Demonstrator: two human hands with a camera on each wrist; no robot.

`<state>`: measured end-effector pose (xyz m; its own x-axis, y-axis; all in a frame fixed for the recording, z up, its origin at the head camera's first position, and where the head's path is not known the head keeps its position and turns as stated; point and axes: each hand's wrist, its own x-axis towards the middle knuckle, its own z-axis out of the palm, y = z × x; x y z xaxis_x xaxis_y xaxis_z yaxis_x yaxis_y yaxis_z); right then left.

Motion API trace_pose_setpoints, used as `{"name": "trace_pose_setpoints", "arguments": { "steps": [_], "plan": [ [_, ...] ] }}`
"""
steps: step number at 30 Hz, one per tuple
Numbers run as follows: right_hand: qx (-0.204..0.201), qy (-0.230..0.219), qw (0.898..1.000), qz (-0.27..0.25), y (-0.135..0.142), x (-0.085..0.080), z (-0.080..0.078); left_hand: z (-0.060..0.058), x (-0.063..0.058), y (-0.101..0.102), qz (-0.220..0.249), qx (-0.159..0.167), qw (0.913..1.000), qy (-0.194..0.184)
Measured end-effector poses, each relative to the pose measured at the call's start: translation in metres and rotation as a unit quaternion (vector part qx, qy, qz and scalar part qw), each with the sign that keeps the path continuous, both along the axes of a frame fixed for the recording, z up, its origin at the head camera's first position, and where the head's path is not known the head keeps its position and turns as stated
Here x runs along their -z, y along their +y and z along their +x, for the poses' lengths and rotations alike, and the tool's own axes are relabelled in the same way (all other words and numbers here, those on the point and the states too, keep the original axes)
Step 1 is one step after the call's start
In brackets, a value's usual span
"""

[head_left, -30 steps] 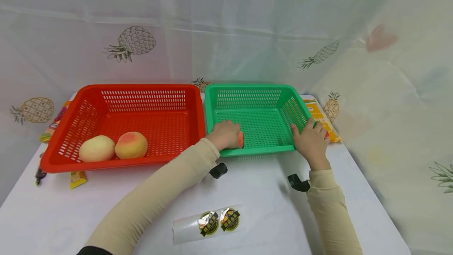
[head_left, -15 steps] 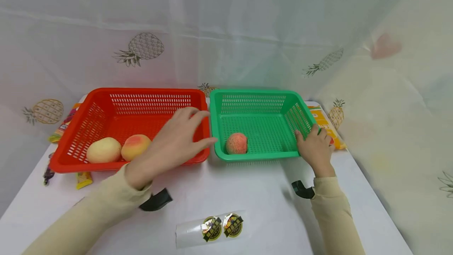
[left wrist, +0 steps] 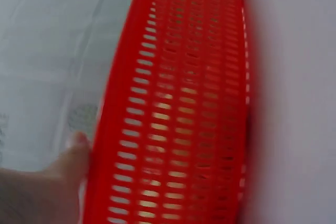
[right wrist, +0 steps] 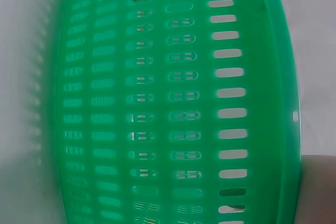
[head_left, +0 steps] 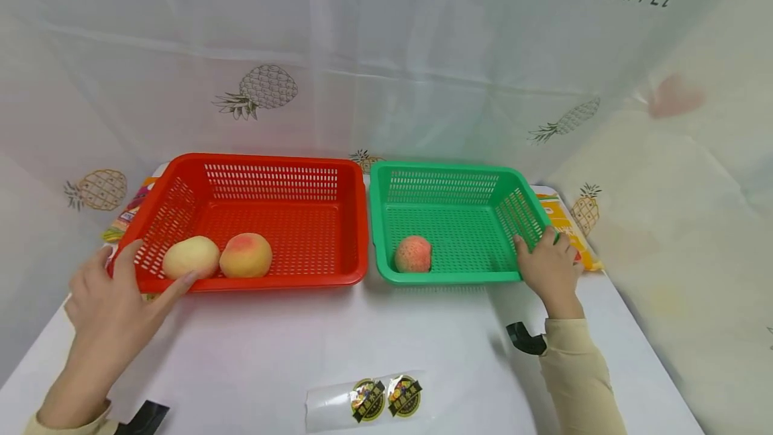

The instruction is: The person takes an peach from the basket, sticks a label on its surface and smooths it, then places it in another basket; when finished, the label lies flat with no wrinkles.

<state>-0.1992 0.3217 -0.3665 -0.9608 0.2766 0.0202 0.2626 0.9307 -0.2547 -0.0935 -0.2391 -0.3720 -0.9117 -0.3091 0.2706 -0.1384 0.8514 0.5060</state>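
Observation:
My left hand (head_left: 111,307) is at the front left corner of the red basket (head_left: 290,280), fingers spread and thumb across the front rim. Inside that basket, a pale peach (head_left: 191,257) and a yellow-red peach (head_left: 246,256) sit side by side near the front left. My right hand (head_left: 551,270) grips the front right corner of the green basket (head_left: 447,278), thumb on the inner side. A reddish, speckled round fruit (head_left: 413,254) lies in its front left corner. The wrist views show the slotted outer walls of the red basket (left wrist: 173,103) and green basket (right wrist: 262,103).
Both baskets stand next to each other at the back of the white table (head_left: 272,354). Colourful packets stick out at the left (head_left: 129,210) and a yellow packet (head_left: 564,223) at the right. Toward the front lies a clear strip with two round stickers (head_left: 386,398).
My left hand has left the green basket, uncovering the reddish fruit, and swung left across to the red basket's front left corner. My right hand has stayed at the green basket's corner.

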Motion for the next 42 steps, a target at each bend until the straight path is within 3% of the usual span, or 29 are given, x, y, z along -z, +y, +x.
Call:
{"name": "trace_pose_setpoints", "arguments": {
  "steps": [5, 9, 12, 16, 20, 22, 24, 28, 31, 33, 36, 42],
  "plan": [
    [0.007, -0.001, 1.0, 0.003, 0.002, -0.002, 0.002, -0.003, 0.025, -0.001, 0.079, -0.011, 0.9964, 0.03],
    [0.005, -0.003, 1.0, 0.009, -0.004, -0.008, 0.002, -0.003, 0.033, 0.002, 0.126, -0.043, 0.9905, 0.034],
    [-0.003, 0.03, 0.999, 0.018, -0.022, -0.021, 0.003, -0.002, 0.036, 0.003, 0.146, -0.065, 0.986, 0.047],
    [-0.057, 0.077, 0.994, 0.047, -0.075, -0.052, 0.001, 0.002, 0.041, 0.002, 0.15, -0.082, 0.9827, 0.071],
    [-0.163, 0.078, 0.981, 0.066, -0.153, -0.078, -0.01, 0.003, 0.043, -0.002, 0.145, -0.089, 0.982, 0.082],
    [-0.233, 0.061, 0.968, 0.075, -0.195, -0.084, -0.018, 0.003, 0.043, -0.004, 0.147, -0.089, 0.9817, 0.082],
    [-0.312, 0.033, 0.947, 0.075, -0.234, -0.087, -0.026, 0.002, 0.044, -0.003, 0.151, -0.084, 0.9815, 0.082],
    [-0.445, -0.079, 0.891, 0.041, -0.303, -0.083, -0.042, 0.001, 0.045, -0.002, 0.151, -0.073, 0.9821, 0.085],
    [-0.5, -0.159, 0.851, 0.036, -0.346, -0.075, -0.053, 0.0, 0.045, -0.002, 0.149, -0.069, 0.9827, 0.084],
    [-0.522, -0.187, 0.83, 0.052, -0.369, -0.069, -0.057, 0.0, 0.045, -0.003, 0.15, -0.067, 0.9828, 0.085],
    [-0.534, -0.226, 0.812, 0.07, -0.396, -0.064, -0.058, 0.0, 0.044, -0.003, 0.154, -0.066, 0.982, 0.087],
    [-0.505, -0.318, 0.8, 0.058, -0.424, -0.059, -0.051, 0.001, 0.044, -0.004, 0.168, -0.066, 0.9795, 0.089]
  ]
}}
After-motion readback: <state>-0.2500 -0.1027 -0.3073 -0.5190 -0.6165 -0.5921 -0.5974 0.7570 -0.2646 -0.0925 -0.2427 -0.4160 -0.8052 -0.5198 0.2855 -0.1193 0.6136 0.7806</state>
